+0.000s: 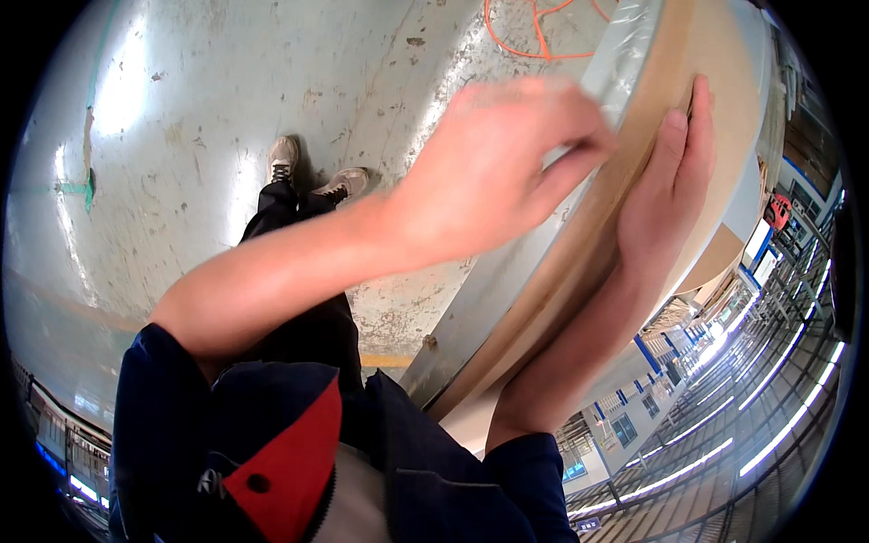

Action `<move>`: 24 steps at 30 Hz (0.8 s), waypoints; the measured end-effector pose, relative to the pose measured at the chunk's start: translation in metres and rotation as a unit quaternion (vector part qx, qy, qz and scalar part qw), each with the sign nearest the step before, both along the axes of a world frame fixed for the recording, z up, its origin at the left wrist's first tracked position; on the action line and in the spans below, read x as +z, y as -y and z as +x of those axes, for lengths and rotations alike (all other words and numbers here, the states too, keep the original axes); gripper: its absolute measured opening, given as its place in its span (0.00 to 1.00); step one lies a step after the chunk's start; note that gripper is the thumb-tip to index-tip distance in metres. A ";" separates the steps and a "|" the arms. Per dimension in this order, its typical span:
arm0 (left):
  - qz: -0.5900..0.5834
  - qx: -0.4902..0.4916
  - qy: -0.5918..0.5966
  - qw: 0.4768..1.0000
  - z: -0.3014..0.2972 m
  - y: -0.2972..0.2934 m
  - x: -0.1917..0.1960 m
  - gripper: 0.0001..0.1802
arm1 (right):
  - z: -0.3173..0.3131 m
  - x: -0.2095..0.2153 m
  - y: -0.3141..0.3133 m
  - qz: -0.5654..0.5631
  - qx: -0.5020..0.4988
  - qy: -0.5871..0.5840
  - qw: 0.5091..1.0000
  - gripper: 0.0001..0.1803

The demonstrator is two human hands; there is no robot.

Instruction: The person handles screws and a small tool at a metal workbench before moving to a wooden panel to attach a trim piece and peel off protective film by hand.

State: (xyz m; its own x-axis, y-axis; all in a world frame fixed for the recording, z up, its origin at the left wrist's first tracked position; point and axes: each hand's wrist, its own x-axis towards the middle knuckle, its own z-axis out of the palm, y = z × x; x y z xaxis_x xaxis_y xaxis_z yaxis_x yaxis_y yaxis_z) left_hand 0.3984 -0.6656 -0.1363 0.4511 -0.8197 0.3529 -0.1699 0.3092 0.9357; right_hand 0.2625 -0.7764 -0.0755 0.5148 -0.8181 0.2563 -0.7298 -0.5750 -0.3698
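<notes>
Head view: 2 hands (left hand [493,172], right hand [670,195]) on 1 roll [625,244].

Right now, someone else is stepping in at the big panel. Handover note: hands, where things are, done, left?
Left hand: blurred, fingers bent at the silver film-wrapped edge of the large round panel; whether the grip is closed on film cannot be told.
Right hand: open, flat against the panel's brown face, bracing it.
Panel stands on edge on the grey floor, just ahead of the shoes. Orange cable lies on the floor beyond.
Done: edge shows film along its visible length.
Left: the spot under the left fingers, probably.
</notes>
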 end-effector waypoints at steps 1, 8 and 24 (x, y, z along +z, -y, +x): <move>-0.002 -0.011 -0.017 1.000 -0.004 0.007 0.000 0.07 | 0.001 -0.001 0.000 0.004 0.000 0.000 1.000 0.27; -0.035 -0.148 -0.030 0.988 -0.054 -0.112 -0.003 0.11 | 0.008 0.006 -0.009 0.037 -0.036 0.002 0.999 0.29; 0.177 -0.047 -0.021 0.983 -0.024 -0.156 0.020 0.06 | -0.028 0.026 -0.091 -0.014 0.069 -0.124 0.990 0.28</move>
